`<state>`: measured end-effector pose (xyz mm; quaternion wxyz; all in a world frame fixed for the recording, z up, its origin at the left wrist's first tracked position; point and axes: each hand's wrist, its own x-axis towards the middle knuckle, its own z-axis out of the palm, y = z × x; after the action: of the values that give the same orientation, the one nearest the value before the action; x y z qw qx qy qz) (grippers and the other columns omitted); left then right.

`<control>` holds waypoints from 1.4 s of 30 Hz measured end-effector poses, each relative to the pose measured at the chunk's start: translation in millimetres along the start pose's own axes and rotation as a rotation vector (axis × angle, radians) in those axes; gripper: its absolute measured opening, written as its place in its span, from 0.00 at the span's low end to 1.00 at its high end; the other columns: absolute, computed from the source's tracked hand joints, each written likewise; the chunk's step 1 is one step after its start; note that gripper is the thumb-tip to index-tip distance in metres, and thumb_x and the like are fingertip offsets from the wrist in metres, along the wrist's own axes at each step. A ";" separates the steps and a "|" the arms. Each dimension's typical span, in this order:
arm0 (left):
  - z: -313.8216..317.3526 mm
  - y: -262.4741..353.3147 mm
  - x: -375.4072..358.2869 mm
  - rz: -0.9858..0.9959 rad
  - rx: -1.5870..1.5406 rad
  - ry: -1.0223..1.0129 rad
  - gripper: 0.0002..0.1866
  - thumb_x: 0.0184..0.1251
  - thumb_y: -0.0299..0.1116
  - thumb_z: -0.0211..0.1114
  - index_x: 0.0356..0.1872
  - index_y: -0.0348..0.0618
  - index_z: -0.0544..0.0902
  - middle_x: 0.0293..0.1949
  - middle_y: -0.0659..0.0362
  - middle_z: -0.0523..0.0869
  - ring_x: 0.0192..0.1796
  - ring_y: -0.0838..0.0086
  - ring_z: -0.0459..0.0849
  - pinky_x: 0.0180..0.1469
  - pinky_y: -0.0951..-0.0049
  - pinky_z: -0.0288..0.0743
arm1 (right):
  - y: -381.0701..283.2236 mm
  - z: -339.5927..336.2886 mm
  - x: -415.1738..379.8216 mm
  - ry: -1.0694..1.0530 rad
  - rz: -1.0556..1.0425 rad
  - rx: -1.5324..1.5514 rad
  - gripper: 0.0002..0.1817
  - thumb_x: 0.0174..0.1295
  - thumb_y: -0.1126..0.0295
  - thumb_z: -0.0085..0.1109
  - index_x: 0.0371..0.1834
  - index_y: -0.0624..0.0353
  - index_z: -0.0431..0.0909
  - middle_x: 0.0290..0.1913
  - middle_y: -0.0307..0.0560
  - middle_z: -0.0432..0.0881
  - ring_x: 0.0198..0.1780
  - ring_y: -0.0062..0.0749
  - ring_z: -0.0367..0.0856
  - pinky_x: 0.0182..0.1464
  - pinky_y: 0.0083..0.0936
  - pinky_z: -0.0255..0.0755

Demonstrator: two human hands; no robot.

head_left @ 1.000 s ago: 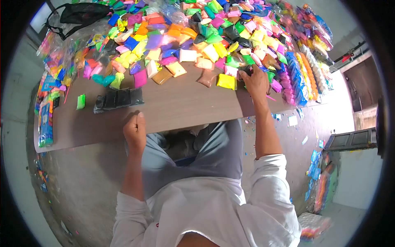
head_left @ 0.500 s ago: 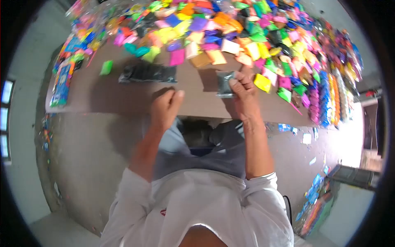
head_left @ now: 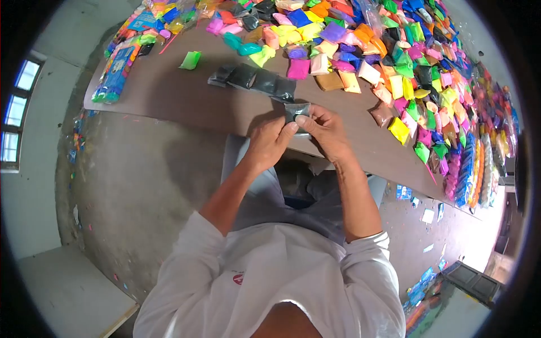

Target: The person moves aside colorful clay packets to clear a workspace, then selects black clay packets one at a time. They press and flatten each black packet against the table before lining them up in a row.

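Note:
Both my hands are pinched on a small dark grey packet (head_left: 297,111) with a clear wrapper, held over the near edge of the table. My left hand (head_left: 266,142) grips its left side between thumb and fingers. From the other side my right hand (head_left: 329,135) holds it, thumb across the front and fingers behind, hiding part of it. Just beyond the hands lies a row of black packets (head_left: 262,80), side by side on the brown table (head_left: 186,98). A bright green packet (head_left: 190,59) rests on its own to the left.
Across the back and right of the table spreads a heap of many-coloured packets (head_left: 338,48). Long bundles of packets (head_left: 468,169) stand at the right end. A blue printed pack (head_left: 116,70) lies at the left end. Scraps (head_left: 403,192) litter the floor.
My left hand has come over from beside the black packets and now holds the dark grey packet with my right hand. The view has turned, shifting the table in the picture.

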<state>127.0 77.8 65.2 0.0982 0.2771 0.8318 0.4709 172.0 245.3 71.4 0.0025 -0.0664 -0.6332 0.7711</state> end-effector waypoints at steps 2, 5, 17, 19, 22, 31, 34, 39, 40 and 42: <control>-0.6 4.5 -0.2 0.089 -0.053 0.041 0.18 0.74 0.46 0.54 0.42 0.38 0.80 0.33 0.43 0.82 0.40 0.44 0.80 0.42 0.52 0.71 | 5.2 -3.2 -0.6 -0.005 -0.026 -0.064 0.09 0.67 0.71 0.61 0.46 0.62 0.83 0.37 0.31 0.82 0.37 0.11 0.72 0.37 0.14 0.64; -7.4 9.9 -0.3 0.070 0.076 -0.038 0.17 0.74 0.44 0.54 0.42 0.39 0.80 0.33 0.44 0.82 0.40 0.45 0.80 0.42 0.52 0.71 | 8.7 -2.9 -0.4 -0.043 -0.062 -0.036 0.10 0.67 0.68 0.62 0.45 0.63 0.82 0.38 0.34 0.83 0.38 0.14 0.74 0.40 0.17 0.69; -6.1 6.7 -0.8 0.112 0.062 -0.047 0.18 0.74 0.45 0.53 0.38 0.38 0.80 0.31 0.43 0.82 0.38 0.43 0.79 0.40 0.52 0.71 | 5.0 -0.7 -6.2 -0.002 0.017 -0.114 0.12 0.69 0.68 0.58 0.50 0.61 0.82 0.40 0.31 0.82 0.40 0.14 0.72 0.42 0.18 0.68; -5.2 3.4 -1.6 0.084 0.029 -0.044 0.19 0.75 0.44 0.53 0.36 0.37 0.79 0.31 0.42 0.81 0.37 0.43 0.79 0.39 0.52 0.70 | 4.8 -0.3 -6.9 -0.013 -0.030 -0.136 0.13 0.69 0.67 0.58 0.52 0.60 0.82 0.38 0.30 0.80 0.37 0.13 0.71 0.38 0.17 0.66; -5.2 -0.4 -0.3 0.039 -0.017 -0.054 0.20 0.75 0.44 0.52 0.33 0.35 0.78 0.30 0.41 0.80 0.36 0.43 0.77 0.38 0.52 0.69 | -14.4 -4.9 -12.5 -0.130 -0.025 -0.355 0.15 0.68 0.67 0.58 0.55 0.60 0.80 0.34 0.30 0.79 0.34 0.12 0.68 0.34 0.17 0.64; 1.5 3.0 2.1 0.055 -0.023 0.012 0.22 0.75 0.45 0.53 0.27 0.34 0.75 0.25 0.41 0.77 0.32 0.42 0.76 0.36 0.50 0.67 | -4.2 -2.9 -16.4 -0.001 0.004 -0.187 0.21 0.65 0.73 0.61 0.61 0.60 0.73 0.28 0.31 0.75 0.26 0.13 0.68 0.27 0.15 0.61; 3.2 4.0 3.5 0.022 0.004 0.029 0.22 0.75 0.44 0.53 0.26 0.34 0.74 0.25 0.42 0.77 0.31 0.43 0.76 0.35 0.51 0.67 | -1.1 0.8 -19.6 0.142 -0.042 -0.099 0.25 0.64 0.76 0.62 0.64 0.60 0.67 0.27 0.32 0.74 0.26 0.13 0.68 0.26 0.14 0.61; 12.9 1.4 2.2 -0.047 -0.061 0.129 0.22 0.74 0.42 0.54 0.23 0.34 0.74 0.24 0.43 0.77 0.29 0.46 0.76 0.33 0.52 0.67 | -10.7 -8.2 -4.8 0.339 -0.111 -0.154 0.21 0.64 0.77 0.61 0.59 0.59 0.68 0.27 0.35 0.75 0.26 0.15 0.69 0.26 0.16 0.62; 14.1 1.2 1.9 -0.003 -0.009 0.162 0.22 0.73 0.41 0.55 0.22 0.34 0.73 0.23 0.44 0.77 0.28 0.46 0.76 0.33 0.52 0.67 | -16.0 -10.4 -0.3 0.419 -0.100 -0.221 0.19 0.64 0.77 0.61 0.57 0.59 0.69 0.27 0.36 0.75 0.26 0.15 0.69 0.27 0.16 0.63; 14.5 2.1 1.2 0.046 0.038 0.198 0.21 0.72 0.40 0.56 0.21 0.34 0.73 0.22 0.45 0.77 0.27 0.47 0.76 0.33 0.52 0.66 | -1.4 -18.3 15.5 0.455 -0.122 -0.275 0.14 0.64 0.76 0.61 0.51 0.60 0.72 0.27 0.38 0.77 0.28 0.18 0.72 0.29 0.20 0.67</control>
<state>132.9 89.9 59.3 -0.0007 0.2501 0.8397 0.4821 158.5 264.8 67.8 0.1821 -0.1992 -0.7179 0.6417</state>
